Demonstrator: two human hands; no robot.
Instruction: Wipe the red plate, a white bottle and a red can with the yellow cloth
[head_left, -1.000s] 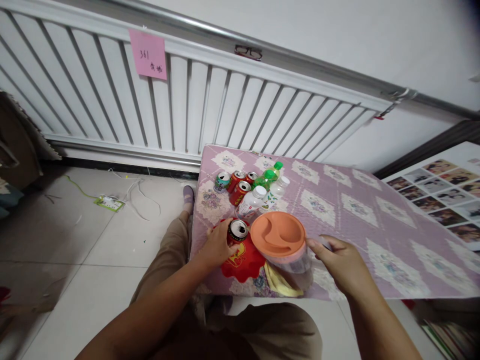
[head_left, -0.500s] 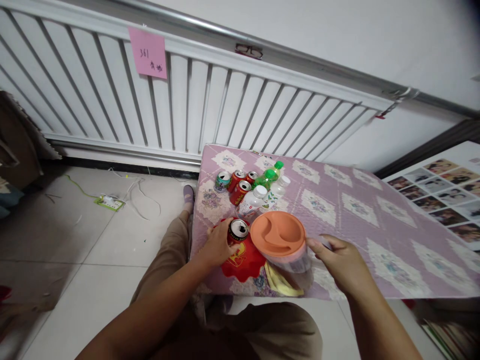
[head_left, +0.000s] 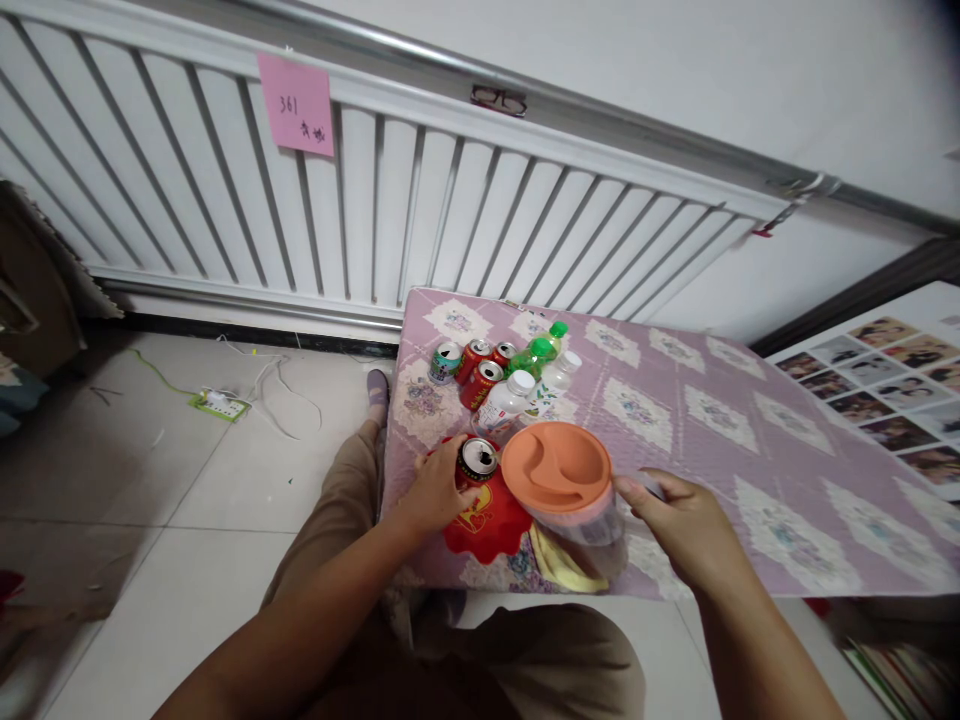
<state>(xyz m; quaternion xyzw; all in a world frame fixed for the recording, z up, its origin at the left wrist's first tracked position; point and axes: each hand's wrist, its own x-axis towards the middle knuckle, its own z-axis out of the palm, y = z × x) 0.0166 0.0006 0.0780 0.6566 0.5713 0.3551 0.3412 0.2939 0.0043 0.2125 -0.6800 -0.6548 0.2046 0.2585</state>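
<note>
My left hand (head_left: 437,492) is wrapped round an opened drink can (head_left: 478,462), its silver top facing up, on a red scalloped mat (head_left: 491,535) with gold print. My right hand (head_left: 679,515) grips the handle of a clear pitcher (head_left: 592,540) that has an orange lid (head_left: 556,467). The pitcher stands by the table's near edge, beside the mat. A yellow cloth (head_left: 561,560) shows next to the mat, partly behind the pitcher. Just beyond the left hand is a white-capped bottle (head_left: 508,400).
Farther back stand several red cans (head_left: 482,385), a teal can (head_left: 445,363), green-capped bottles (head_left: 536,357) and another white-capped bottle (head_left: 562,372). A purple patterned cloth (head_left: 697,470) covers the table. A white radiator (head_left: 360,200) runs behind it. A power strip (head_left: 219,405) with cables lies on the floor.
</note>
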